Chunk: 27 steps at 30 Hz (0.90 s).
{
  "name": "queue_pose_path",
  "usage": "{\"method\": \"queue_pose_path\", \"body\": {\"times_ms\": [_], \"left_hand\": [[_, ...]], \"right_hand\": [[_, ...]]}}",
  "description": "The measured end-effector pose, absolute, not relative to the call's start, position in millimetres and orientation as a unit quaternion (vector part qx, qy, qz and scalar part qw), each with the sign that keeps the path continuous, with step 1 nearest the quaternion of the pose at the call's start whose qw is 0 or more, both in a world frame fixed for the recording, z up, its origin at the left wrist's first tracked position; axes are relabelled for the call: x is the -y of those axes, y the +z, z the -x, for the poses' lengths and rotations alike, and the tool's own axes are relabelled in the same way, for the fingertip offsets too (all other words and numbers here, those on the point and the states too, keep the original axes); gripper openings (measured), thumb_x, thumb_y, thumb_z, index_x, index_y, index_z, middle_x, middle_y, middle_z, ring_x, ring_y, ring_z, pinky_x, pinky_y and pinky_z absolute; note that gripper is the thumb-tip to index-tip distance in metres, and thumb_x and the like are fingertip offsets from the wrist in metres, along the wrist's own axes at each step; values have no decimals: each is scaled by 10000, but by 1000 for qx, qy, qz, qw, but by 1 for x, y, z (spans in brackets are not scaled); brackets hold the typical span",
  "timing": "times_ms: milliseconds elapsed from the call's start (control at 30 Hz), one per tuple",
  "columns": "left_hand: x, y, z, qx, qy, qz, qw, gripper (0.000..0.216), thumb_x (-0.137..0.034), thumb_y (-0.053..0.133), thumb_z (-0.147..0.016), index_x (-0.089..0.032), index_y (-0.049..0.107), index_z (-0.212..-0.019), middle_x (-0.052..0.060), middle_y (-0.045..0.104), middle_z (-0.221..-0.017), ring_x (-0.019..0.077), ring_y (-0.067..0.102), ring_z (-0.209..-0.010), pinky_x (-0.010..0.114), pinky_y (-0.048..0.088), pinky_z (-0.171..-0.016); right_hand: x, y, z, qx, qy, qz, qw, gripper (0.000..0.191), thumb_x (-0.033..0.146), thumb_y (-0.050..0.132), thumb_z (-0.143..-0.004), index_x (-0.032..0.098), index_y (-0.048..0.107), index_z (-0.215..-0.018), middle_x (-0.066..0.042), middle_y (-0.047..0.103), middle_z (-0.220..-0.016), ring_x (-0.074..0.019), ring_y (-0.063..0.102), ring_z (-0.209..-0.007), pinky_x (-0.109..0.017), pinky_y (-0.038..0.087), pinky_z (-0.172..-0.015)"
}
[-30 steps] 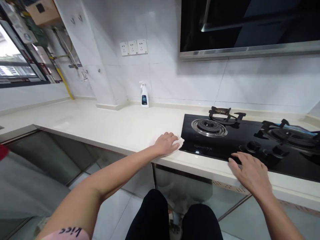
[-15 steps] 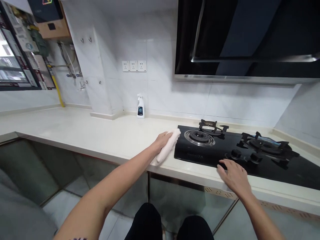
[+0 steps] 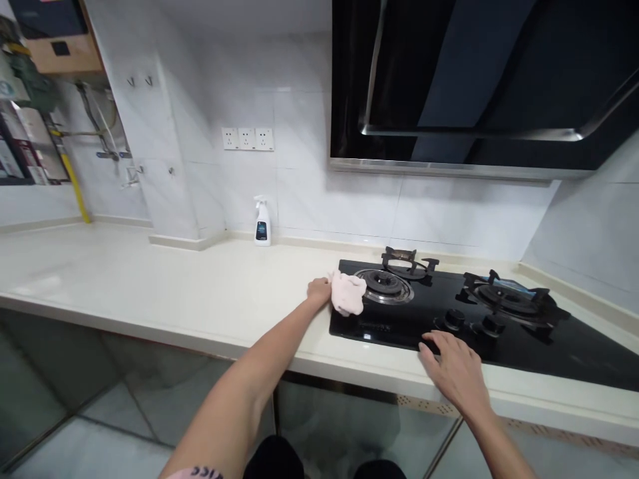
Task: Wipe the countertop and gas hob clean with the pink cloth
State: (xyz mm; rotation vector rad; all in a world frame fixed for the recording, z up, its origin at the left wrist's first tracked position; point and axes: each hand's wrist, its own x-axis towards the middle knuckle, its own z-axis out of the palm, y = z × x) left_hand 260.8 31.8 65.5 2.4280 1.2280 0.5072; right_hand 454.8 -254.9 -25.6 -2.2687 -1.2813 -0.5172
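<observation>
My left hand [image 3: 319, 291] grips a pale cloth [image 3: 348, 295] at the far left corner of the black glass gas hob [image 3: 574, 349]. The cloth hangs bunched over the hob's left edge, just beside the left burner [image 3: 383, 285]. My right hand [image 3: 454, 369] lies flat with fingers spread on the hob's front edge, just in front of the control knobs [image 3: 472, 322]. It holds nothing.
The cream countertop [image 3: 150, 286] runs left from the hob. A white spray bottle [image 3: 261, 222] stands by the tiled wall under wall sockets [image 3: 247, 138]. A dark range hood [image 3: 474, 86] hangs over the hob. A pan support [image 3: 409, 261] lies behind the left burner. The right burner [image 3: 509, 299] carries its grate.
My left hand has carried the cloth from the counter beside the hob up to the hob's far left corner. My right hand stays flat on the hob's front edge. The view has risen.
</observation>
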Motion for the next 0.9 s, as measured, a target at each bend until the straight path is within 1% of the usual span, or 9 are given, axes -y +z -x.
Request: {"method": "queue_pose_path", "body": {"times_ms": [133, 233, 333, 400, 500, 600, 667, 767, 900], "left_hand": [[-49, 63, -221, -456, 141, -867, 142, 383, -408, 664, -1032, -191, 657, -1348, 119, 658, -1393, 269, 664, -1222, 499, 574, -1035], [-54, 66, -179, -445, 124, -880, 107, 339, -358, 610, -1016, -259, 709, -1324, 99, 666, -1455, 287, 602, -1357, 463, 499, -1135], [-47, 60, -130, -443, 106, -887, 75, 357, -350, 621, -935, -279, 765, -1255, 97, 700, -1424, 332, 599, -1369, 476, 482, -1141], [-37, 50, -103, -444, 100, -889, 56, 376, -374, 617, -929, -273, 764, -1260, 112, 699, -1419, 352, 603, -1357, 506, 478, -1136], [-16, 32, -82, -446, 118, -887, 29, 415, -387, 537, -1000, -289, 695, -1371, 115, 615, -1531, 335, 524, -1446, 512, 418, -1192], [-2, 22, -79, -443, 156, -883, 12, 397, -414, 516, -1034, -303, 674, -1381, 114, 595, -1551, 317, 500, -1468, 501, 395, -1208], [1, 21, -81, -442, 168, -881, 15, 390, -429, 540, -1030, -286, 687, -1362, 126, 614, -1525, 322, 521, -1443, 499, 408, -1194], [-1, 23, -81, -441, 175, -880, 37, 393, -424, 556, -1026, -257, 700, -1350, 135, 611, -1530, 320, 509, -1457, 492, 397, -1205], [-4, 21, -78, -444, 189, -874, 62, 377, -438, 563, -1020, -274, 718, -1322, 111, 614, -1535, 309, 499, -1474, 480, 384, -1222]], "right_hand": [[255, -32, -462, 462, -171, 833, 252, 448, 498, 395, -980, 258, 713, -1185, -93, 684, -1340, -333, 593, -1271, -564, 412, -1108], [247, -28, -464, 444, -158, 842, 264, 475, 523, 403, -957, 249, 734, -1159, -123, 665, -1337, -370, 563, -1308, -610, 395, -1126], [217, 0, -443, 469, -170, 813, 301, 546, 562, 373, -981, 226, 738, -1208, -161, 617, -1411, -397, 495, -1395, -638, 339, -1177], [182, 30, -416, 523, -148, 772, 329, 570, 580, 354, -1016, 232, 712, -1293, -159, 570, -1499, -371, 467, -1437, -600, 325, -1204], [117, 72, -373, 581, -67, 753, 301, 567, 605, 422, -1022, 275, 641, -1427, -134, 462, -1632, -364, 379, -1522, -573, 294, -1232], [57, 87, -347, 585, 14, 784, 207, 686, 689, 481, -984, 306, 532, -1551, -134, 286, -1742, -453, 253, -1580, -689, 237, -1215], [29, 83, -346, 586, 59, 794, 149, 687, 657, 538, -963, 301, 541, -1550, -153, 337, -1718, -462, 324, -1546, -691, 283, -1188], [12, 73, -361, 595, 79, 790, 123, 586, 474, 605, -936, 268, 619, -1484, -142, 551, -1574, -378, 504, -1432, -541, 384, -1165], [18, 68, -387, 592, 68, 790, 142, 586, 349, 488, -970, 154, 579, -1516, -158, 596, -1536, -317, 553, -1380, -398, 417, -1132]]}}
